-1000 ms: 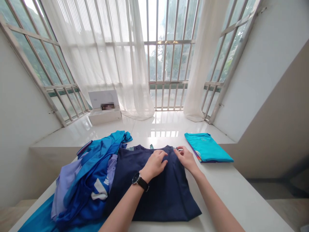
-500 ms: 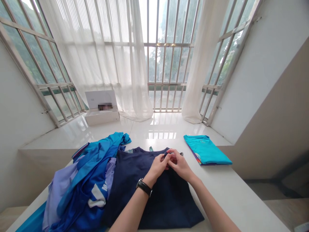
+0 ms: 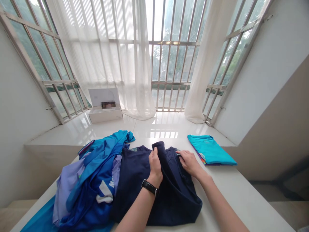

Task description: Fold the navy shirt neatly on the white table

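Note:
A navy shirt (image 3: 137, 174) lies spread on the white table, its neckline toward the window. My left hand (image 3: 155, 164), with a black-strapped watch on the wrist, is closed around a fold of the shirt and holds it raised above the rest. Over at the shirt's right shoulder, the bent fingers of my right hand (image 3: 189, 162) grip the fabric edge; the thumb is hidden. To the left of the navy shirt is a loose heap of blue and lilac clothes (image 3: 94, 180), one bearing a white print. A folded turquoise shirt (image 3: 212, 149) rests beyond my right hand.
An open white box (image 3: 105, 114) stands on the glossy window ledge (image 3: 137, 129) at the back left. Sheer white curtains (image 3: 127, 64) hang before the barred window. The table's (image 3: 238, 193) right edge slants past my right forearm.
My hands, together at the shirt's right shoulder before, are now apart. The left has moved leftward and lifted a fold of the navy shirt; the right has shifted slightly right.

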Motion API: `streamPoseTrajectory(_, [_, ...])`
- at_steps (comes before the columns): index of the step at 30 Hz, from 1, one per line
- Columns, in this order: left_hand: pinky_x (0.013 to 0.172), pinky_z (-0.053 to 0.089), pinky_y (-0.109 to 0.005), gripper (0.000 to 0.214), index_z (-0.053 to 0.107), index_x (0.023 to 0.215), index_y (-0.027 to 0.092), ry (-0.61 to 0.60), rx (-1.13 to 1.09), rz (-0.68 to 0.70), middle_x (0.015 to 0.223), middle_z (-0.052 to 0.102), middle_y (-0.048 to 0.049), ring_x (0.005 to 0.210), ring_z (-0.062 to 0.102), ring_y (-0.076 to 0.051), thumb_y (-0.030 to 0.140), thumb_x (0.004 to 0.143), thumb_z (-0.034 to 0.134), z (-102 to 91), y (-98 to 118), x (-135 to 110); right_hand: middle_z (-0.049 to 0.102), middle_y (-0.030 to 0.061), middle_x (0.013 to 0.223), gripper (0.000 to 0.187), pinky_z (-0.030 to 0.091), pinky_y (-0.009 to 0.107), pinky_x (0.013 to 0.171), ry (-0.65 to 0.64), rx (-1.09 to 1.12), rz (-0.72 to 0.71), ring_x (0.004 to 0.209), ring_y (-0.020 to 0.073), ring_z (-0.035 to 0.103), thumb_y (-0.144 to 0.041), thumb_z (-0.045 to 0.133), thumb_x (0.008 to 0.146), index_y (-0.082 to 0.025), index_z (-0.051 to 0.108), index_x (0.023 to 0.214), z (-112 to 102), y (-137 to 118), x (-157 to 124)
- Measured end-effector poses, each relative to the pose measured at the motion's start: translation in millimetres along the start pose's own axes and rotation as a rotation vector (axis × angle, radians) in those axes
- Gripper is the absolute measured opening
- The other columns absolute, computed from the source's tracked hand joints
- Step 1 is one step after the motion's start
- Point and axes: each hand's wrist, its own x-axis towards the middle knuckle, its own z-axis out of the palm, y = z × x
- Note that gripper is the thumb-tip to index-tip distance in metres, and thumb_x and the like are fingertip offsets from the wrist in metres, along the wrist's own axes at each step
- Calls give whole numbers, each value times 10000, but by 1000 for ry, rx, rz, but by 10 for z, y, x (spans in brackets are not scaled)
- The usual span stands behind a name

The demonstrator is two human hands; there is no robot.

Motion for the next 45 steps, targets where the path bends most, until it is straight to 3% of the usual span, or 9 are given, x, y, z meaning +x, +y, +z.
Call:
streamPoseTrajectory(6, [706, 488, -258, 440, 657, 827, 162, -86, 1, 2, 770, 656, -5, 716, 619, -145, 585, 742, 743, 27, 33, -63, 720, 122, 1010, 384, 393, 464, 982, -50, -68, 28, 1031, 291, 605, -120, 501, 702, -189, 712, 1015, -52, 64, -10])
streamPoseTrajectory(12, [723, 497, -261, 489, 669, 840, 159, -58, 9, -7, 797, 675, -21, 751, 638, -157, 622, 712, 759, 58, 90, -112, 701, 44, 923, 251, 491, 341, 893, -34, 94, 13, 935, 207, 637, -194, 420, 800, -234, 659, 863, -271, 61, 37])
streamPoseTrajectory(20, [748, 510, -268, 484, 694, 893, 160, -137, 60, 4, 852, 704, -45, 783, 658, -169, 626, 764, 723, 17, 22, -91, 626, 104, 1263, 239, 428, 476, 1040, 120, 156, 80, 1202, 291, 546, -404, 580, 810, -251, 712, 938, 125, -143, 53])
streamPoseTrajectory(22, [773, 514, -282, 480, 698, 920, 160, -163, 88, 3, 897, 713, -62, 817, 665, -181, 622, 791, 701, 0, -3, -82, 592, 123, 1308, 332, 478, 449, 966, 200, 155, 160, 1179, 290, 556, -471, 568, 817, -242, 703, 1016, 96, -104, 61])
streamPoseTrajectory(25, [801, 520, -307, 475, 702, 941, 160, -198, 129, 7, 931, 719, -78, 837, 668, -193, 618, 822, 672, -13, -27, -78, 679, 121, 1018, 466, 529, 368, 734, 266, 150, 289, 849, 235, 645, -538, 458, 873, -190, 657, 1110, -41, 12, 64])
streamPoseTrajectory(31, [807, 527, -314, 481, 708, 952, 165, -248, 188, 45, 939, 727, -84, 866, 676, -215, 629, 838, 647, -13, -50, -88, 602, -33, 608, 427, 459, 314, 632, 81, 150, 229, 568, 181, 566, -550, 635, 754, -243, 718, 1040, -82, 60, 29])
streamPoseTrajectory(36, [794, 532, -308, 466, 709, 956, 168, -273, 206, 60, 932, 726, -79, 855, 672, -209, 617, 860, 628, -26, -73, -83, 665, 17, 656, 350, 463, 328, 652, 63, 200, 244, 642, 209, 602, -565, 594, 783, -229, 694, 777, -7, 40, 50])
streamPoseTrajectory(42, [735, 540, -293, 456, 692, 952, 167, -315, 210, 35, 908, 723, -64, 819, 673, -201, 611, 877, 617, -9, -57, -114, 721, 59, 763, 410, 510, 348, 716, 104, 320, 345, 728, 230, 659, -606, 592, 766, -206, 665, 821, 116, 82, 85])
streamPoseTrajectory(45, [784, 573, -346, 457, 682, 1060, 181, -484, 208, -43, 1040, 736, -106, 942, 700, -250, 600, 911, 574, -1, -72, -146, 736, 48, 773, 497, 532, 320, 628, 54, 409, 367, 691, 220, 682, -672, 544, 783, -207, 673, 901, 124, 113, 90])
